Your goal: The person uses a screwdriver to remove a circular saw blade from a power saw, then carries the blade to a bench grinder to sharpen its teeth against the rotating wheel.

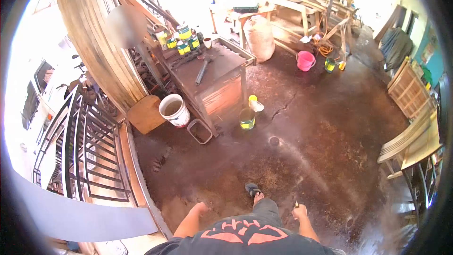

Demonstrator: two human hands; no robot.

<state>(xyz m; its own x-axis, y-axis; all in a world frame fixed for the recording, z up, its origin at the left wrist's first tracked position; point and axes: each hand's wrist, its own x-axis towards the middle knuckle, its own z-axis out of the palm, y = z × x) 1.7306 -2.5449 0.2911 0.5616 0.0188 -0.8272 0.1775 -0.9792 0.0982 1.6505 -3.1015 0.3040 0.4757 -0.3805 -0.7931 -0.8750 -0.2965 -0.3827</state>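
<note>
My left hand (201, 208) hangs low at the left of my body, over the floor and away from any object. It is small and blurred, so its fingers do not show clearly. At the right of my body, my right hand (298, 212) is closed around a small, thin, yellowish and dark object (296, 204). Only the upper end of that object sticks out, and its kind cannot be made out. Between the hands, one foot in a dark sandal (253, 189) is on the brown floor (226, 165).
A workbench (219, 68) carries several cans (183, 47). Beside it stand a white bucket (174, 110), an oblong basin (200, 131) and a green-yellow can (247, 118). A pink bucket (306, 61) is farther off. Black railings (92, 151) line the left; wooden furniture pieces (410, 141) lean at right.
</note>
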